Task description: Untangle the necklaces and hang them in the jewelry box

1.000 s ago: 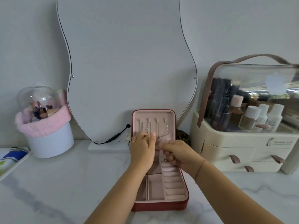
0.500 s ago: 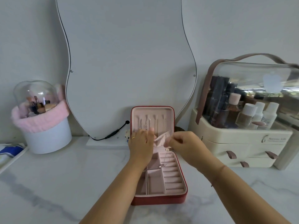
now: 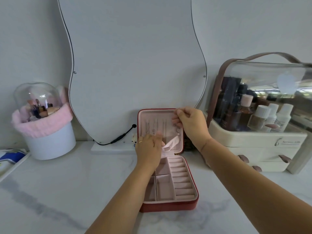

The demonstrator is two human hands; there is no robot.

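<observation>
My right hand point(image 3: 190, 124) is up at the top right corner of the lid point(image 3: 158, 114), thumb and forefinger pinched narrow on the upper end of a necklace point(image 3: 177, 132). Its chain drops down the lid's lining to a small pendant just above the pocket point(image 3: 172, 143). My left hand point(image 3: 148, 149) is low on the lid, holding the pocket's soft edge. The edge is bunched and drawn away from the lining, I think to leave room for the chain's tail. My fingertips are tucked under there, so I can't see quite how they grip.

The box point(image 3: 168, 206) lies open on the desk point(image 3: 67, 191), with the lid standing against the mirror point(image 3: 135, 65). Other necklaces point(image 3: 154, 129) already hang to the left in the lid, apart from this one.

The chain is so thin I can hardly make it out. I expect it to weigh almost nothing, slide through a loose pinch and kink or knot if it goes slack. The best hold seems to be right where I have it, near the top, so the pendant's weight keeps the line straight. Whether it is already on its hook I can't tell, because my fingers cover that spot. The risk I see is swinging it into the neighbouring chains and tangling them again.
</observation>
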